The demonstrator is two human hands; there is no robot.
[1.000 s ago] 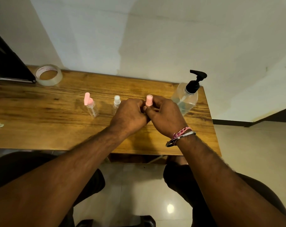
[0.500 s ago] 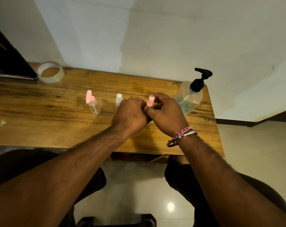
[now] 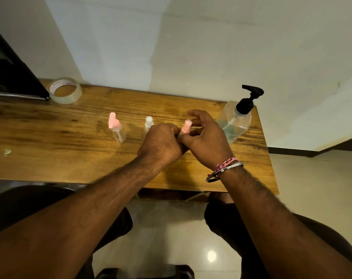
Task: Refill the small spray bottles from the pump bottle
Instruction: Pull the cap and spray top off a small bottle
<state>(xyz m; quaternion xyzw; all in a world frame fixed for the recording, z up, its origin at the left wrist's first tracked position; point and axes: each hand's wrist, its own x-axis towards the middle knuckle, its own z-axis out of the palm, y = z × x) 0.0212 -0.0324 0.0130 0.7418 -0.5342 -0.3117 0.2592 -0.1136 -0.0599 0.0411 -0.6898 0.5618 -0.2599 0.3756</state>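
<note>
Pink top (image 3: 186,126) is now only lightly pinched by the loosened right grip (image 3: 205,137), its bottle hidden inside the clamped left grip (image 3: 161,143), so unscrewing's probably underway.

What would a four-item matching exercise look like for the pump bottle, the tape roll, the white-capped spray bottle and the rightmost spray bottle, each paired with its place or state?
Things:
1. pump bottle
2. tape roll
3. white-capped spray bottle
4. rightmost spray bottle

Places or states:
A. held between the left hand and right hand
B. right end of the table
C. back left of the table
D. standing free, just beyond the left hand

Pairs: 1-B, 2-C, 3-D, 4-A
</note>
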